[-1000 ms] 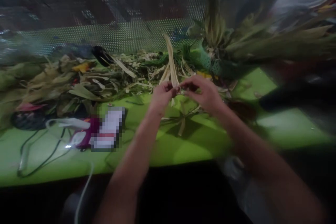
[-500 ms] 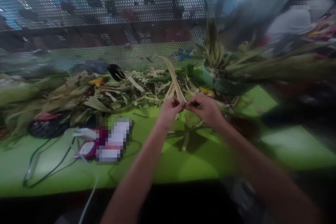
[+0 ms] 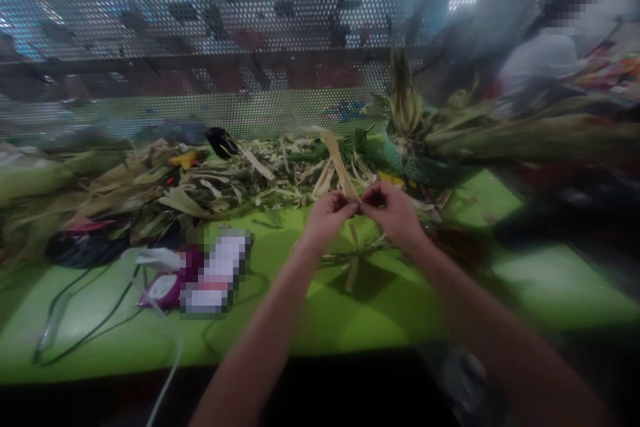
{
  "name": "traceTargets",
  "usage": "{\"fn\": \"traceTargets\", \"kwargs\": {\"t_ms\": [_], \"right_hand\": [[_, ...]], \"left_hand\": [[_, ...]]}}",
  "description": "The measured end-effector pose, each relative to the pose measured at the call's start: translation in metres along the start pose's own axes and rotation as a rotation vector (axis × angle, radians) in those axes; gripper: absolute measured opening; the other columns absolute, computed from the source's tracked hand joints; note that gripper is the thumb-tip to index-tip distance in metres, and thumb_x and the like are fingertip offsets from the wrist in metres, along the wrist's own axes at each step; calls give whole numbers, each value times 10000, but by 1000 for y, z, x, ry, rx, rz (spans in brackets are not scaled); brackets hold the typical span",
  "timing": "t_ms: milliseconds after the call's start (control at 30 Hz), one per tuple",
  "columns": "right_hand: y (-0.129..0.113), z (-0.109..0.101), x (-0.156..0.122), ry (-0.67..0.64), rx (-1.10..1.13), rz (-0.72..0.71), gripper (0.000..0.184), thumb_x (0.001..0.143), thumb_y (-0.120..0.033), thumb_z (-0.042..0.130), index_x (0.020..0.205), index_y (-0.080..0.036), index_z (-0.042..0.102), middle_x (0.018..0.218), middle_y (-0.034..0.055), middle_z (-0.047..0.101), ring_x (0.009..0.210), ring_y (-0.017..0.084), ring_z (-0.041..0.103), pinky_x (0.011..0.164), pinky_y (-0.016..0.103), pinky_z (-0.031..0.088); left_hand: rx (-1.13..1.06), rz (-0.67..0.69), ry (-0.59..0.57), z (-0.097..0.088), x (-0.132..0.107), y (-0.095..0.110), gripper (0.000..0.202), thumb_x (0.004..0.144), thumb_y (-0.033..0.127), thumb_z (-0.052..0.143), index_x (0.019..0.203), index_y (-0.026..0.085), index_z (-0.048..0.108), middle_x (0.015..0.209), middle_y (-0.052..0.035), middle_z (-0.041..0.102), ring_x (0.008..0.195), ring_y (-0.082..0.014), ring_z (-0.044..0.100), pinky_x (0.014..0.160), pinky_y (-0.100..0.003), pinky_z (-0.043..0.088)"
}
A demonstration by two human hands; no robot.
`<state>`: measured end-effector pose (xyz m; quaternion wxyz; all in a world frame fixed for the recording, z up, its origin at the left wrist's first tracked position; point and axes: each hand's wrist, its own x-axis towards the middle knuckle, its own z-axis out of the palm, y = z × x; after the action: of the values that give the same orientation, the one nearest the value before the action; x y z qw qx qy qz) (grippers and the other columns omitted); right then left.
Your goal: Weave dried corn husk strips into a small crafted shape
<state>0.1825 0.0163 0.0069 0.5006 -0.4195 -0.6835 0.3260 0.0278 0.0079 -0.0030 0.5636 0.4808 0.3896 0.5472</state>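
A pale, dry leaf strip [image 3: 340, 163] rises from between my hands, its upper end bending over to the left. My left hand [image 3: 325, 215] pinches it near its lower end, thumb and fingers closed. Touching it at the fingertips, my right hand [image 3: 394, 210] is also closed on the lower end of the strip. Just what lies between the fingertips is too small to make out. Below the hands, thin dry stalks [image 3: 353, 257] cross over the green table [image 3: 280, 320] and cast a shadow. More pale strips [image 3: 324, 180] stand just behind my left hand.
A heap of dry leaves and scraps [image 3: 250, 180] runs along the back. A green basket [image 3: 420, 167] holds a leafy bundle [image 3: 406, 103]. At left lie a phone [image 3: 217, 273], a purple packet [image 3: 167, 287], a cable [image 3: 175, 360] and a dark basket [image 3: 87, 247]. A person [image 3: 540, 60] is at far right.
The leaf strip's top now bends lower and more to the left. My fingertips have drawn closer together, the right hand shifting slightly. The whole view has tilted a little.
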Motion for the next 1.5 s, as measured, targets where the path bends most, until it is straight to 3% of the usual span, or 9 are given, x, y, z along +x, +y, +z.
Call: {"fn": "traceTargets", "kwargs": {"t_ms": [233,433,600,800,967,1133,1300,1500], "right_hand": [[-2,-5,2,-118,144,-15,132,757,-280,745,838,-190,693,772,8,693,719,149,632,700,289,511],[-3,-12,5,-166,-117,-263,118,790,-290,743,880,-215,742,842,35,718,775,165,645,731,299,521],[-2,-14,5,-156,-212,-325,62,802,-261,736,841,-213,728,797,19,713,733,151,639,718,276,500],[5,-15,6,-175,-298,-321,73,839,-277,692,831,-207,710,791,16,699,736,151,626,713,265,474],[9,-11,5,-156,-350,-304,102,874,-282,636,867,-195,689,847,38,685,789,173,620,725,279,468],[9,-7,4,-161,-360,-264,99,884,-264,605,829,-199,656,863,47,663,822,184,601,745,288,453],[9,-1,0,-109,-359,-199,77,878,-258,600,822,-204,602,857,36,643,799,176,576,722,276,432],[10,2,-2,-53,-366,-199,58,875,-242,595,838,-197,599,854,34,642,799,177,578,727,280,429]], "left_hand": [[-98,-38,20,-5,2,-3,243,593,206,791,758,118,636,672,1,629,627,-78,547,653,-217,423],[-90,-55,21,-10,4,-2,215,619,221,773,755,120,639,670,-3,618,592,-69,512,595,-206,385],[-103,-75,6,-10,1,0,214,602,227,775,705,127,616,629,5,601,575,-66,503,579,-200,370],[-89,-67,-20,-7,0,-1,229,581,230,790,717,126,638,655,4,625,606,-73,517,610,-205,386],[-39,17,15,-9,3,-6,226,578,227,789,753,138,677,692,14,638,686,-93,538,697,-224,416],[7,15,44,-10,3,-9,207,599,245,794,708,130,660,654,20,619,654,-87,524,684,-225,406],[-47,14,43,-7,2,-6,247,602,246,804,776,128,674,732,-3,659,706,-102,565,740,-235,435],[45,23,12,-5,1,-2,232,642,206,760,837,135,657,781,-19,680,754,-128,599,784,-264,464]]}}
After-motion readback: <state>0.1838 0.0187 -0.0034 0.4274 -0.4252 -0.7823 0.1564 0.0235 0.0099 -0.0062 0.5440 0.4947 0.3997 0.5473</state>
